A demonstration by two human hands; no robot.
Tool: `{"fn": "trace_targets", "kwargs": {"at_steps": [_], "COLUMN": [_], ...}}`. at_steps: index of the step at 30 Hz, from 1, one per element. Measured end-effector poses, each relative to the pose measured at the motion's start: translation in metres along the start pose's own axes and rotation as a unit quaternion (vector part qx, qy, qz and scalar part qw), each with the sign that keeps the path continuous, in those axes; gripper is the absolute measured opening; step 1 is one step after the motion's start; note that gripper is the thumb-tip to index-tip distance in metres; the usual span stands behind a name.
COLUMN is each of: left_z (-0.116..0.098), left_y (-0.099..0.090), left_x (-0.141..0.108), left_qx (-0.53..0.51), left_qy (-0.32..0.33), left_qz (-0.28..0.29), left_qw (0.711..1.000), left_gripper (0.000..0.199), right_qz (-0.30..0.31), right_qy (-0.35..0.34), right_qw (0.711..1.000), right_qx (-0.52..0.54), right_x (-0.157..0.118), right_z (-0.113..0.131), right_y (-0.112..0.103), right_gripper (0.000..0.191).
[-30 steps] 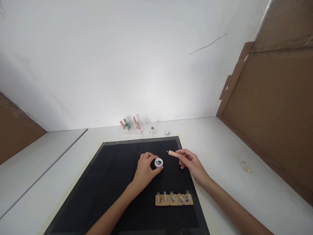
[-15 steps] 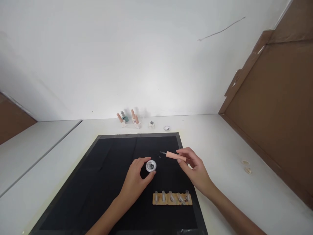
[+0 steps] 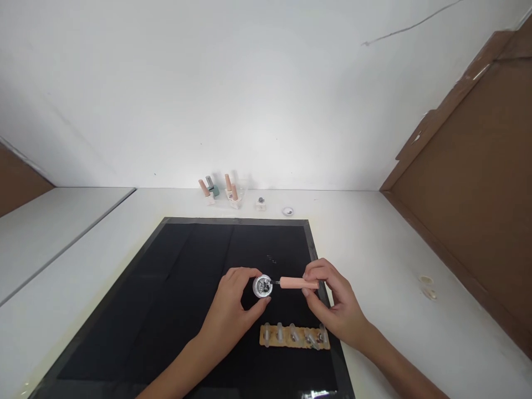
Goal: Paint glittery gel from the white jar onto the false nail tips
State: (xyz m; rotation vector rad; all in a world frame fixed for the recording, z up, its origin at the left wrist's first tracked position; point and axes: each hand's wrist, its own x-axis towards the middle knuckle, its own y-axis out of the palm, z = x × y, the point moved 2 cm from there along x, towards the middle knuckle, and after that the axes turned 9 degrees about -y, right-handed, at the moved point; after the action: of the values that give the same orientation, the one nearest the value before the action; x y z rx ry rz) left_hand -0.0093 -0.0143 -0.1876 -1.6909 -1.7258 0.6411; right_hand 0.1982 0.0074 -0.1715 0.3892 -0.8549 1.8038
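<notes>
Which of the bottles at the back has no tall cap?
The rightmost bottle, just left of the small round dish: only a short dark neck tops it, while the other four bottles all wear long caps.

No text, label, brand, number or sign can be read anywhere; any markings on the small nail polish bottles (image 3: 235,204) are too small to make out.
</notes>
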Motion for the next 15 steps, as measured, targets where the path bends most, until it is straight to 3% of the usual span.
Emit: {"fn": "trace_targets", "kwargs": {"at_steps": [15], "left_z": [-0.0013], "left_y": [-0.0008], "left_x": [-0.0028], "left_qx": [0.032], "left_qy": [0.058], "left_qz": [-0.014], "left_qw": [0.998], "left_gripper": [0.032], "right_qz": [0.023], "right_qy": [-0.035], "right_qw": [0.999], "right_qx": [-0.016], "right_x": [0.001], "right_z": [0.0036], "right_y": [0.0032], "right_gripper": [0.025]}}
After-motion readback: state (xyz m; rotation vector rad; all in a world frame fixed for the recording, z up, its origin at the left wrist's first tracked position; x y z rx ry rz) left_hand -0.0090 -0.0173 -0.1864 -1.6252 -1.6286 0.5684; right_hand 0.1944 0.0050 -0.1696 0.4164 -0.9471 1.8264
